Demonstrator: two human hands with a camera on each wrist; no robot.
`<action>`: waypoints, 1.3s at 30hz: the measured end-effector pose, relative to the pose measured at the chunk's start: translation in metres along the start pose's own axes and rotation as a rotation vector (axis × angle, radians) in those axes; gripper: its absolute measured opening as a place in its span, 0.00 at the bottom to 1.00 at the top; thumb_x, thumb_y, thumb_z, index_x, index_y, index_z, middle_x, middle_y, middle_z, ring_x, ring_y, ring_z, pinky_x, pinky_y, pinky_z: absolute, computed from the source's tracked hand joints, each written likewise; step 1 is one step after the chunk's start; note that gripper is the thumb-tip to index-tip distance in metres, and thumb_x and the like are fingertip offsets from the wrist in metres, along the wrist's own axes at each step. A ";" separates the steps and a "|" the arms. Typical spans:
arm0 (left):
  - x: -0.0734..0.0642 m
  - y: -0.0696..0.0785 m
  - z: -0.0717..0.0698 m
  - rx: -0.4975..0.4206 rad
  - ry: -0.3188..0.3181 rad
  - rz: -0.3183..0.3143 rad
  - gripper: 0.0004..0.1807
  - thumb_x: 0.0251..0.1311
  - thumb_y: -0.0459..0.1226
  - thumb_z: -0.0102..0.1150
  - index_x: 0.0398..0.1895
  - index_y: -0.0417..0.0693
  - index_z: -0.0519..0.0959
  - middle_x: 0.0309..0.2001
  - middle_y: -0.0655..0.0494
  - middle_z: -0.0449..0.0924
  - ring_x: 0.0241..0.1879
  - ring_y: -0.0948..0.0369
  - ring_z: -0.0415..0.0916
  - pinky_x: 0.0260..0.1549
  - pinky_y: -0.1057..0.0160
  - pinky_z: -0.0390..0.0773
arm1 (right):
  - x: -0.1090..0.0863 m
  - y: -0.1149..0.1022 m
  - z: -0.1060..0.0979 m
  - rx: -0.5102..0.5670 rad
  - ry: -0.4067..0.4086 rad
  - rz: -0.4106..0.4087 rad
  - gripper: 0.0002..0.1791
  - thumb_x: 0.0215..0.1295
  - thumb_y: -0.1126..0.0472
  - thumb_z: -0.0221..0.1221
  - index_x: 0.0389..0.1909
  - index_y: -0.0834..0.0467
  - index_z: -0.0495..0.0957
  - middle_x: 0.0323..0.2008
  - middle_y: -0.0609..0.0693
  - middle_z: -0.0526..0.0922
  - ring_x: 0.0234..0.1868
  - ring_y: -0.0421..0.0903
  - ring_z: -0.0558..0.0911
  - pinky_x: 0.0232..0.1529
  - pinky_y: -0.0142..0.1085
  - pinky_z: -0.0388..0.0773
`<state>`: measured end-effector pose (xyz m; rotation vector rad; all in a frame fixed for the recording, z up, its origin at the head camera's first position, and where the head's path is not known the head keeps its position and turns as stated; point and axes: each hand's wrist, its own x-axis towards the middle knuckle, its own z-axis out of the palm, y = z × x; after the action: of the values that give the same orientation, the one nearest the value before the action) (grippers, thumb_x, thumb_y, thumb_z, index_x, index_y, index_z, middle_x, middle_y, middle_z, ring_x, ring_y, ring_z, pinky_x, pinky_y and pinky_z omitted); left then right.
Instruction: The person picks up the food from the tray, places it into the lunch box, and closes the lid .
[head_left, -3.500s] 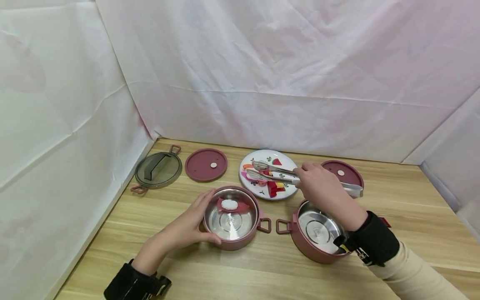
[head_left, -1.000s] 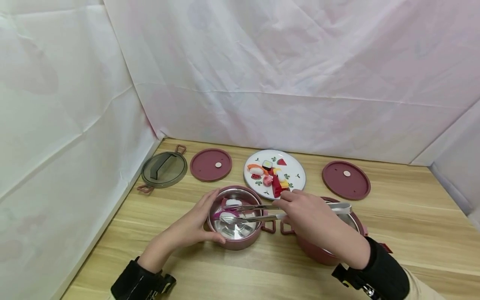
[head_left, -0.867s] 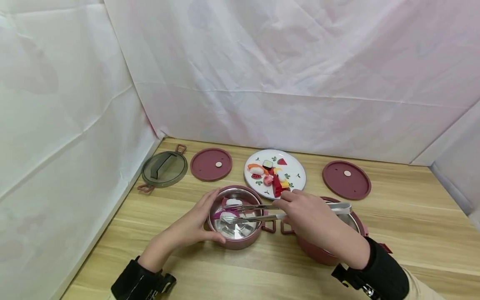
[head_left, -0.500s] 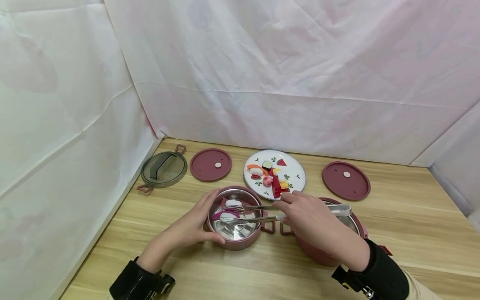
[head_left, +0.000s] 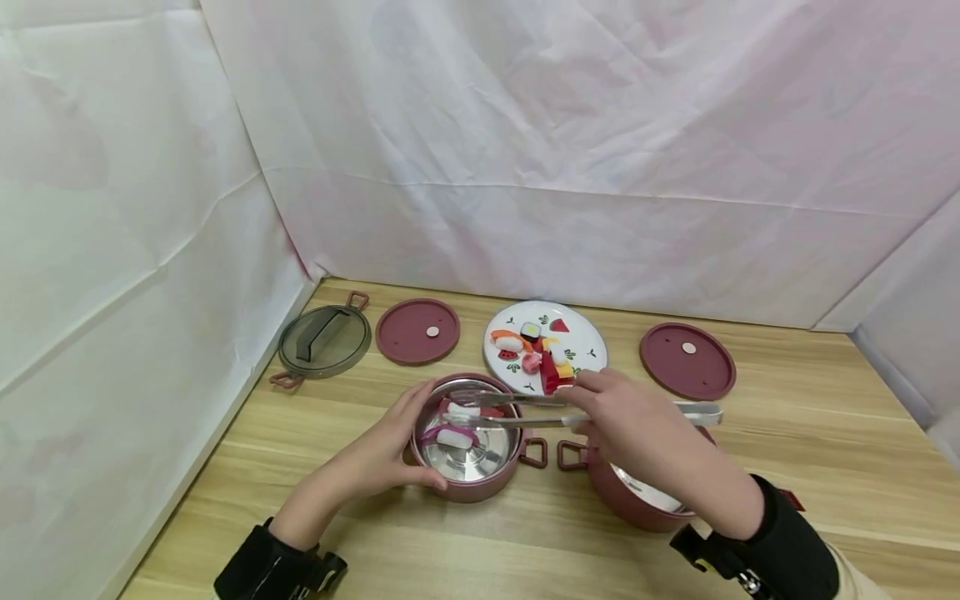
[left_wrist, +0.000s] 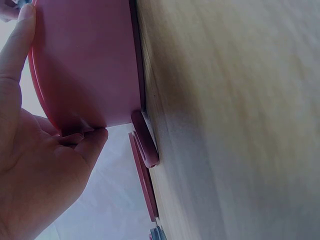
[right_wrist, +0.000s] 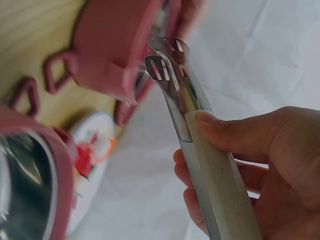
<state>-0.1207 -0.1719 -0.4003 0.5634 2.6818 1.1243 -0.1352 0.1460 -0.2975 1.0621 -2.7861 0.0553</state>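
My left hand (head_left: 375, 454) grips the left side of a small dusty-red pot (head_left: 480, 490), thumb at the front and fingers behind. Inside lie two pieces of toy sushi: a purple one with white rice (head_left: 454, 437) in front and a red one (head_left: 491, 411) behind, partly covered by metal tongs (head_left: 555, 422). The right hand (head_left: 630, 425) holds these tongs by their arms, tips above the pot. In the right wrist view the slotted tips of the tongs (right_wrist: 167, 57) stand close together with nothing seen between them.
A second red pot (head_left: 637, 504) stands under the right forearm. Behind are a white plate (head_left: 592, 333) of toy food and two maroon discs, one left (head_left: 408, 333) and one right (head_left: 682, 371). A glass lid (head_left: 337, 350) lies near the left wall.
The right hand brought the tongs from the plate into the left pot with the purple sushi. Now the tongs have lifted off that piece, which lies inside. The left hand stayed on the pot.
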 end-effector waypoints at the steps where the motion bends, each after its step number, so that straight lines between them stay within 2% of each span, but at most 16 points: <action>1: 0.000 0.000 0.000 0.000 0.001 0.001 0.71 0.39 0.59 0.76 0.81 0.48 0.41 0.79 0.40 0.44 0.77 0.41 0.50 0.71 0.38 0.60 | -0.001 0.003 -0.003 0.007 0.020 0.009 0.21 0.51 0.61 0.75 0.48 0.49 0.85 0.37 0.44 0.82 0.39 0.44 0.83 0.29 0.35 0.81; 4: -0.001 0.000 0.000 -0.003 0.003 0.005 0.71 0.39 0.58 0.76 0.81 0.48 0.42 0.79 0.40 0.45 0.77 0.41 0.50 0.71 0.39 0.60 | -0.003 0.012 -0.013 0.025 0.083 0.032 0.22 0.51 0.62 0.75 0.49 0.50 0.85 0.36 0.45 0.83 0.38 0.43 0.83 0.29 0.37 0.81; 6: -0.001 0.000 0.000 -0.004 0.006 0.009 0.71 0.39 0.58 0.76 0.81 0.47 0.42 0.79 0.40 0.45 0.77 0.41 0.51 0.71 0.39 0.60 | -0.003 0.018 -0.019 0.027 0.116 0.040 0.22 0.51 0.63 0.75 0.49 0.52 0.85 0.37 0.46 0.83 0.38 0.45 0.83 0.32 0.40 0.83; 10: -0.001 0.000 0.000 -0.007 0.010 0.016 0.70 0.39 0.58 0.76 0.80 0.45 0.43 0.79 0.40 0.46 0.77 0.41 0.51 0.72 0.39 0.60 | 0.000 0.030 -0.024 0.024 0.141 0.061 0.22 0.52 0.64 0.74 0.50 0.55 0.84 0.39 0.50 0.84 0.40 0.49 0.84 0.35 0.44 0.83; 14: -0.001 0.000 0.000 -0.008 0.011 0.018 0.70 0.39 0.58 0.77 0.80 0.43 0.43 0.79 0.39 0.46 0.77 0.41 0.51 0.72 0.39 0.60 | 0.005 0.042 -0.024 -0.007 0.117 0.094 0.21 0.54 0.64 0.72 0.51 0.56 0.84 0.39 0.52 0.84 0.40 0.51 0.84 0.35 0.45 0.83; 18: -0.002 0.000 0.000 -0.005 0.012 0.018 0.71 0.39 0.58 0.77 0.80 0.43 0.43 0.79 0.39 0.45 0.77 0.40 0.51 0.71 0.38 0.60 | 0.009 0.050 -0.019 -0.029 0.061 0.135 0.21 0.56 0.63 0.71 0.52 0.57 0.83 0.38 0.53 0.83 0.39 0.52 0.83 0.34 0.46 0.82; 27: -0.002 0.000 0.000 -0.016 0.010 0.014 0.70 0.40 0.58 0.77 0.81 0.46 0.43 0.79 0.40 0.46 0.77 0.41 0.51 0.72 0.39 0.61 | 0.014 0.057 -0.002 -0.055 -0.043 0.190 0.20 0.57 0.62 0.71 0.51 0.58 0.83 0.36 0.52 0.81 0.39 0.53 0.82 0.30 0.45 0.80; 31: -0.002 0.000 0.000 -0.014 0.011 0.021 0.70 0.40 0.58 0.76 0.81 0.45 0.43 0.79 0.40 0.47 0.77 0.42 0.51 0.72 0.39 0.61 | 0.016 0.058 0.004 -0.077 -0.044 0.187 0.19 0.55 0.62 0.72 0.49 0.59 0.84 0.33 0.52 0.80 0.38 0.53 0.81 0.26 0.42 0.80; 39: -0.002 0.000 0.000 -0.015 0.014 0.026 0.70 0.40 0.57 0.77 0.80 0.44 0.43 0.78 0.41 0.48 0.77 0.43 0.51 0.72 0.40 0.61 | 0.017 0.058 0.010 -0.099 -0.049 0.210 0.18 0.55 0.62 0.72 0.48 0.57 0.84 0.33 0.51 0.79 0.38 0.53 0.80 0.19 0.40 0.71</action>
<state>-0.1190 -0.1726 -0.4004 0.5920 2.6836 1.1580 -0.1881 0.1774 -0.3035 0.7563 -2.8998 -0.0845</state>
